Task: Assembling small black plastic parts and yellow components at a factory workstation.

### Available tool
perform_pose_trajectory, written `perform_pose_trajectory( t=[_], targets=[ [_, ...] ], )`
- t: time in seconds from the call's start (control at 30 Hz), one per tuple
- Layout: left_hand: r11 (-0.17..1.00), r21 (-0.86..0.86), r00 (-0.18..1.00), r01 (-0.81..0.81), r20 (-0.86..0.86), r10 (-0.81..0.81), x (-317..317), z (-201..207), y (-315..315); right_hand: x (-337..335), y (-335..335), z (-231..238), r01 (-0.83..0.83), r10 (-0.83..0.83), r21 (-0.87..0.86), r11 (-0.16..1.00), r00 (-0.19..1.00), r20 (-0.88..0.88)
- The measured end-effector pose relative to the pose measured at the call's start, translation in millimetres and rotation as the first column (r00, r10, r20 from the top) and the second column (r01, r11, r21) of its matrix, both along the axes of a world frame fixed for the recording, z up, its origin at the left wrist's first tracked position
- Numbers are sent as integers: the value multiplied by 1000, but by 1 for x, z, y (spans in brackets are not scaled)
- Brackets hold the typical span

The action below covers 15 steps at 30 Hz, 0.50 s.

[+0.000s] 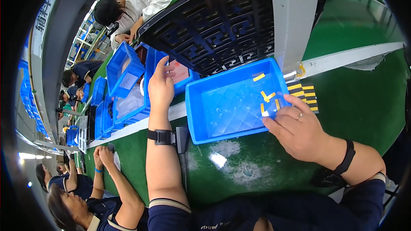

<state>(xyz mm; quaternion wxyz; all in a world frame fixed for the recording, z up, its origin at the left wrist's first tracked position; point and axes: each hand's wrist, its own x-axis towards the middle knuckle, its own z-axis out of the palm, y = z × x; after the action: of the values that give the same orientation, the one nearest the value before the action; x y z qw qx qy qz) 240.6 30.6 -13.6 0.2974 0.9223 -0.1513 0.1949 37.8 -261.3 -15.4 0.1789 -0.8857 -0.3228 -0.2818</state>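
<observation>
Nearest is the wearer's navy shirt [257, 209], below both hands, which are well apart from each other. The right hand [299, 130], a ring on one finger, has thumb and fingertips at the right-hand side of a shallow blue tray [194, 113]; whether they pinch anything I cannot tell. That tray lies on the green counter [359, 115] between the hands, with small yellow strips [259, 77] inside, most of them close to the right fingertips. A shiny whitish piece [218, 160] lies nearer the wearer than the hands. Just beyond the right fingers is a black-and-yellow striped sheet [309, 94].

The left hand [162, 87] is raised, fingers extended, by several blue bins [128, 70]; whether it grips one I cannot tell. Pink contents [180, 72] show just right of it. Beyond both hands stands a black ribbed panel [205, 30]; past the left hand, a co-worker in white [147, 2] leans over.
</observation>
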Motion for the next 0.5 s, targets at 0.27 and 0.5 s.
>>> perform_pose_trajectory(
  t=[0.27, 0.5],
  targets=[
    [999, 33, 997, 27, -77, -25, 2, 5, -3, 4, 0, 6, 24, -17, 65, 998, 994, -108],
    [999, 43, 988, 10, -154, -3, 1, 10, -3, -5, -17, 18, 105, -91, 122, 987, 989, -115]
  ],
)
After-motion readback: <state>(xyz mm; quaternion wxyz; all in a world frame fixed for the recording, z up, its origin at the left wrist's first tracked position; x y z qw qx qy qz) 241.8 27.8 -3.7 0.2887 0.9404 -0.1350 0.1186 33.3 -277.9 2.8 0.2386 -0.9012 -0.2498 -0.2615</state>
